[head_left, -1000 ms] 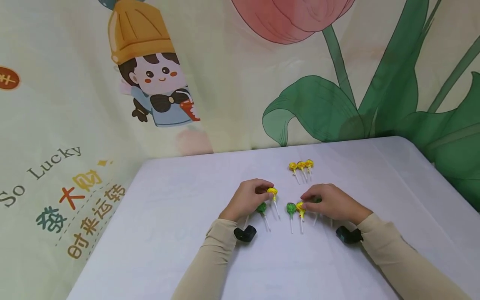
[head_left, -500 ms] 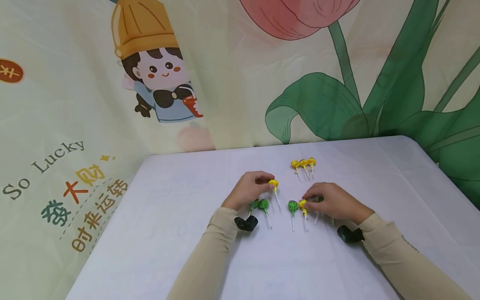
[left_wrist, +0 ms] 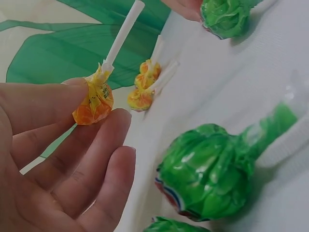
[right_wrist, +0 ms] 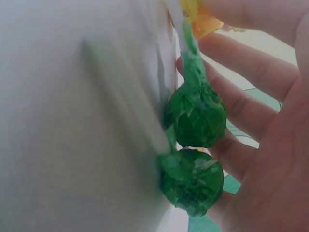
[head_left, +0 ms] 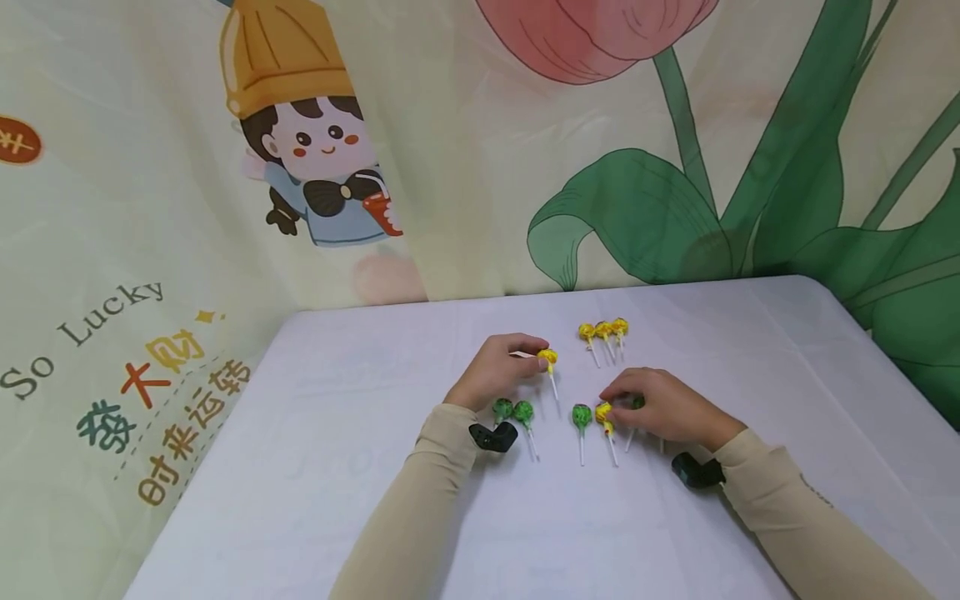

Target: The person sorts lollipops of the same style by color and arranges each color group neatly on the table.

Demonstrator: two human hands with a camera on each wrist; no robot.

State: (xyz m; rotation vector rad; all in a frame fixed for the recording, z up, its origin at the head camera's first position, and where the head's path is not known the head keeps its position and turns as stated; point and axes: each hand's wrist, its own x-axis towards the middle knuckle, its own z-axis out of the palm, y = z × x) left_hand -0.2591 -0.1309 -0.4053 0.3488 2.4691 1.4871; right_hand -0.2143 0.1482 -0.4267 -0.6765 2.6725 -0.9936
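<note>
My left hand (head_left: 501, 367) pinches a yellow lollipop (head_left: 549, 357) by its wrapped head, its white stick pointing toward me. In the left wrist view, thumb and fingertips hold this yellow-orange candy (left_wrist: 94, 104) above the table. Two green lollipops (head_left: 523, 412) lie below that hand. My right hand (head_left: 663, 404) pinches another yellow lollipop (head_left: 603, 412) with thumb and forefinger. Beside it, on the left, lies a green lollipop (head_left: 582, 417). Two more green lollipops (right_wrist: 195, 116) lie under the right palm, mostly hidden in the head view.
Three yellow lollipops (head_left: 603, 330) lie in a row toward the back of the white-covered table (head_left: 375, 467). Behind the table's far edge hangs a printed cloth (head_left: 465, 167) with a cartoon figure and a tulip. Each wrist wears a black camera (head_left: 493, 437).
My left hand has moved a little toward the back with its yellow lollipop, uncovering a green one below. The right hand stays in place; its lollipop's stick has swung slightly right.
</note>
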